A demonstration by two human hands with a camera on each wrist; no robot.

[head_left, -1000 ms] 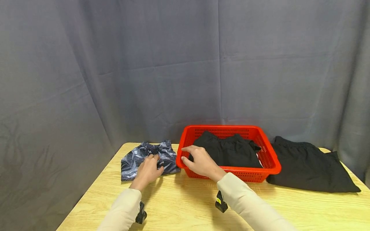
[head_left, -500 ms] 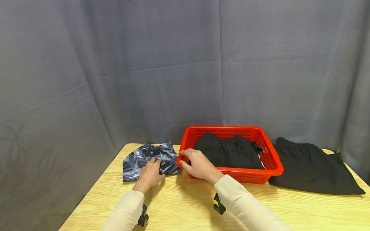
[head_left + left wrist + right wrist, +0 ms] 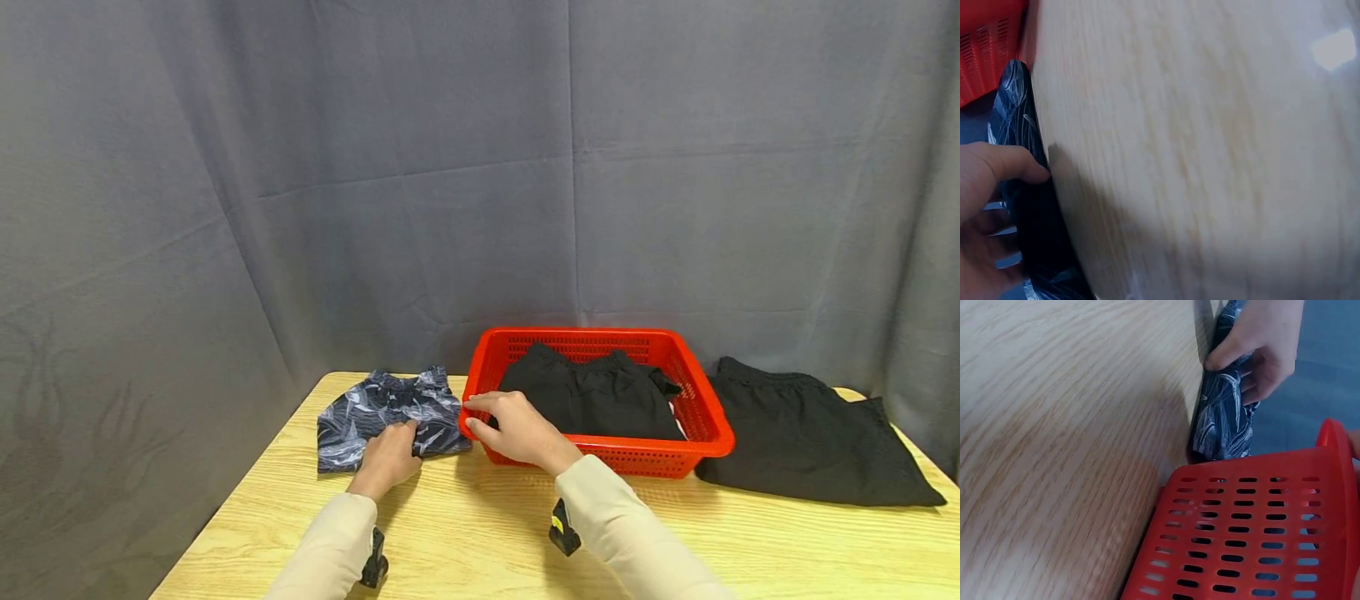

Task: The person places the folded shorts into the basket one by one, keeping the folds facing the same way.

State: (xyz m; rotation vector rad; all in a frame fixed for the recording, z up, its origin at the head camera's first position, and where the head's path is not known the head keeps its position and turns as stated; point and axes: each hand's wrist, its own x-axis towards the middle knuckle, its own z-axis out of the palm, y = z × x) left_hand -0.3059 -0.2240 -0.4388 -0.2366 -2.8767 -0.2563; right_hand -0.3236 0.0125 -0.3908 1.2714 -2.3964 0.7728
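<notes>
A pair of dark shorts with a grey-white leaf-like pattern (image 3: pixel 348 425) lies flat at the table's left. My left hand (image 3: pixel 390 457) is at its near edge, thumb (image 3: pixel 1025 165) on the near side and fingers curled on top, pinching the cloth. My right hand (image 3: pixel 517 425) grips the near-left rim of the red plastic basket (image 3: pixel 622 461); only a little of it enters the right wrist view at the right edge. Inside the basket lies a black garment with a gathered waist (image 3: pixel 592 396).
Black shorts with an elastic waistband (image 3: pixel 810 442) lie spread to the right of the basket, against its side. The wooden table (image 3: pixel 465 542) extends toward me. A grey curtain (image 3: pixel 450 167) hangs behind and to the left.
My left hand's fingers have drawn in from reaching over the patterned shorts to curl at the near edge. My right hand has come down onto the basket's rim.
</notes>
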